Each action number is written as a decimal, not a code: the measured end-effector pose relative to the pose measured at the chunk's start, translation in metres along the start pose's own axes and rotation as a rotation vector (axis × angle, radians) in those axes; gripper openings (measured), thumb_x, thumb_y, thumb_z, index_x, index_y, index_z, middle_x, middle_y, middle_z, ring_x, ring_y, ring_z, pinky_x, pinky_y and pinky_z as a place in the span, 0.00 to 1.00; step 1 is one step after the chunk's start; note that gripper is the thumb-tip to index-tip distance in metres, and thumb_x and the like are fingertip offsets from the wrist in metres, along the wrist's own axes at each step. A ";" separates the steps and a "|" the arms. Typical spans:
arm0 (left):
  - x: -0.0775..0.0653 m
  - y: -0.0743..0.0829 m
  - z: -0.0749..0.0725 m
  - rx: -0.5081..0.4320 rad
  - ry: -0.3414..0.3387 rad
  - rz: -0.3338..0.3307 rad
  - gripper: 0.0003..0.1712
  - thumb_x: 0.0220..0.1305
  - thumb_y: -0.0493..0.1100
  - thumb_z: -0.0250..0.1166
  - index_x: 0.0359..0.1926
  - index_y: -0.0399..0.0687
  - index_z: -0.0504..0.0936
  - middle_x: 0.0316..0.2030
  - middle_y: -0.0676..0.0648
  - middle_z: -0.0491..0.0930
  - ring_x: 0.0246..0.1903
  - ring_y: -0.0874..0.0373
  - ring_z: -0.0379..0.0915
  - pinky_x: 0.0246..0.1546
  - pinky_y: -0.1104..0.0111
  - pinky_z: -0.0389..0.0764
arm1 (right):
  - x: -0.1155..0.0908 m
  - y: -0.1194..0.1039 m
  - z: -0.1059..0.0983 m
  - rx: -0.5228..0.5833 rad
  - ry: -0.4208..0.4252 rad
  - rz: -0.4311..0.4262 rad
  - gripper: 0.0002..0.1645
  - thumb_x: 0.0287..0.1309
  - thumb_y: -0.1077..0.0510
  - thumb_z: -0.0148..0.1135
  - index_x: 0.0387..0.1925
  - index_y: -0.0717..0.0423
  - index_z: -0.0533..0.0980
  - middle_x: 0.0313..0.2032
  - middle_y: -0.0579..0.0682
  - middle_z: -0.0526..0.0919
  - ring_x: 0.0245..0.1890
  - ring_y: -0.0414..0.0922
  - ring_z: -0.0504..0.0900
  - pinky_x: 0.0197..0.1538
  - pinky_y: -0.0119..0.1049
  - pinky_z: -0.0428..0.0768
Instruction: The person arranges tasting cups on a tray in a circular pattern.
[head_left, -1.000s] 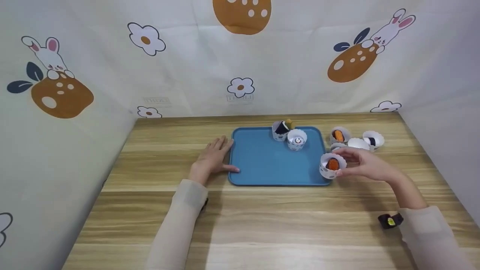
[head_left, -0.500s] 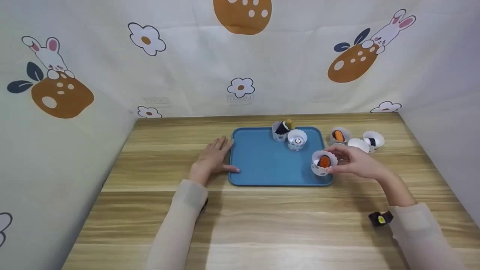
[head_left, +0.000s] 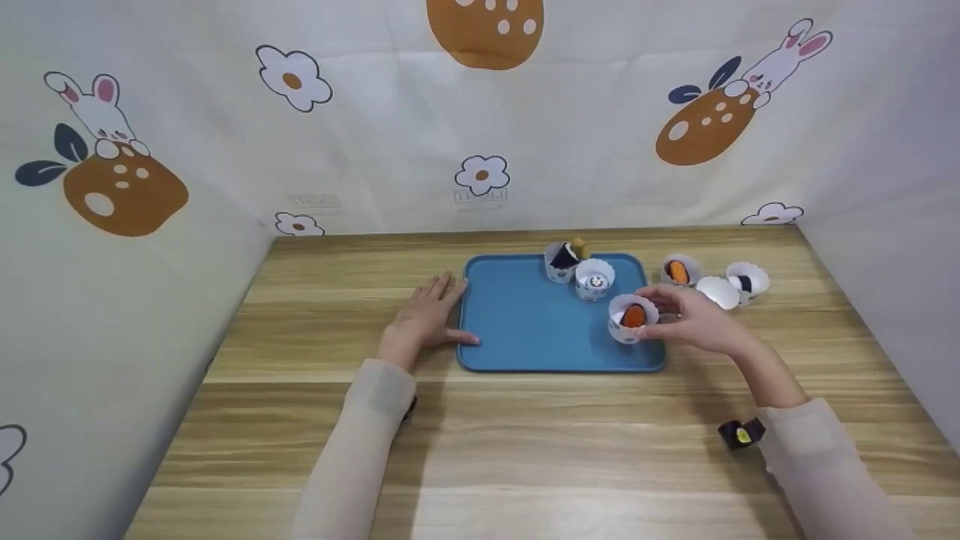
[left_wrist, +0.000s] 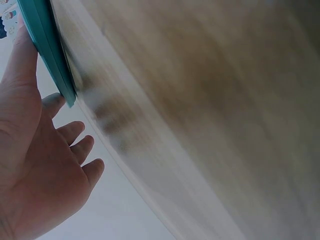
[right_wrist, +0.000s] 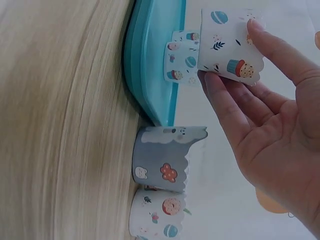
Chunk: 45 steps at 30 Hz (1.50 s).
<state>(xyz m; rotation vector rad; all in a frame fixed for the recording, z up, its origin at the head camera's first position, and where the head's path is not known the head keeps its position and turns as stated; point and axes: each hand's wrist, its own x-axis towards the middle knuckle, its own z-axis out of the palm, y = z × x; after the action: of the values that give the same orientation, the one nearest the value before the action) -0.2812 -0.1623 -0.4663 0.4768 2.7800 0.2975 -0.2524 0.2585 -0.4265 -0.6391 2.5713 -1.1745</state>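
Note:
My right hand pinches a patterned paper baking cup between thumb and fingers, over the right part of a blue tray. Inside that cup sits an orange-topped piece of sushi. In the right wrist view, the gripped cup hangs clear above the tray floor. My left hand lies with fingers spread along the tray's left edge, thumb over the rim. Two more cups stand at the tray's back: one with a black-and-white triangular piece, another with a white round piece.
Right of the tray stand several cups, among them one with orange-topped sushi, a white one and one with black-banded sushi. A grey patterned cup shows near the tray corner in the right wrist view. Printed cloth walls the table.
My right hand has carried the cup with orange-topped sushi leftward and slightly back, from the tray's right edge to further over the tray. My left hand has stayed put.

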 end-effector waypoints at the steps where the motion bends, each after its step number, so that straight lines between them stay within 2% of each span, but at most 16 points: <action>1: 0.000 0.000 0.000 0.001 -0.001 -0.001 0.63 0.56 0.71 0.66 0.80 0.50 0.44 0.80 0.37 0.38 0.79 0.39 0.32 0.80 0.48 0.41 | 0.001 0.000 0.001 0.001 0.005 0.000 0.35 0.56 0.54 0.73 0.62 0.65 0.73 0.58 0.63 0.80 0.61 0.61 0.77 0.63 0.57 0.77; 7: 0.001 0.000 0.000 0.001 -0.010 -0.014 0.63 0.56 0.72 0.66 0.80 0.52 0.43 0.80 0.38 0.38 0.80 0.40 0.32 0.80 0.50 0.41 | 0.009 -0.001 0.005 -0.011 0.028 -0.003 0.35 0.55 0.55 0.74 0.61 0.67 0.73 0.57 0.65 0.80 0.61 0.63 0.78 0.63 0.60 0.76; 14: 0.000 0.001 -0.001 -0.015 -0.010 -0.018 0.63 0.55 0.72 0.66 0.80 0.53 0.44 0.80 0.38 0.38 0.79 0.40 0.31 0.80 0.50 0.40 | 0.013 -0.001 0.010 -0.013 0.036 0.029 0.37 0.55 0.53 0.74 0.62 0.65 0.73 0.59 0.64 0.79 0.65 0.64 0.74 0.66 0.61 0.72; 29: 0.001 0.001 -0.001 -0.017 -0.003 -0.018 0.63 0.55 0.71 0.67 0.80 0.52 0.45 0.80 0.38 0.38 0.79 0.40 0.32 0.80 0.50 0.40 | 0.026 0.000 0.020 0.045 0.009 0.067 0.38 0.57 0.56 0.72 0.64 0.69 0.69 0.62 0.68 0.75 0.69 0.66 0.68 0.70 0.62 0.67; 37: -0.001 0.001 0.000 -0.003 -0.005 -0.012 0.62 0.56 0.70 0.67 0.80 0.51 0.45 0.80 0.37 0.40 0.80 0.40 0.33 0.80 0.50 0.42 | 0.031 0.003 0.025 0.056 0.012 0.081 0.37 0.57 0.59 0.71 0.64 0.71 0.68 0.62 0.70 0.75 0.67 0.67 0.70 0.68 0.61 0.70; 45: 0.000 0.000 0.000 -0.015 -0.006 -0.015 0.63 0.56 0.70 0.67 0.80 0.52 0.44 0.80 0.37 0.39 0.80 0.40 0.32 0.80 0.50 0.41 | 0.036 0.008 0.028 0.045 0.002 0.112 0.37 0.59 0.59 0.69 0.65 0.71 0.67 0.63 0.70 0.73 0.68 0.67 0.69 0.69 0.61 0.69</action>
<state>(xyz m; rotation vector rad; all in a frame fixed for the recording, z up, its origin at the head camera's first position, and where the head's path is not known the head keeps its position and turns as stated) -0.2809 -0.1620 -0.4660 0.4527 2.7726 0.3124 -0.2749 0.2271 -0.4519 -0.4783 2.5376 -1.1933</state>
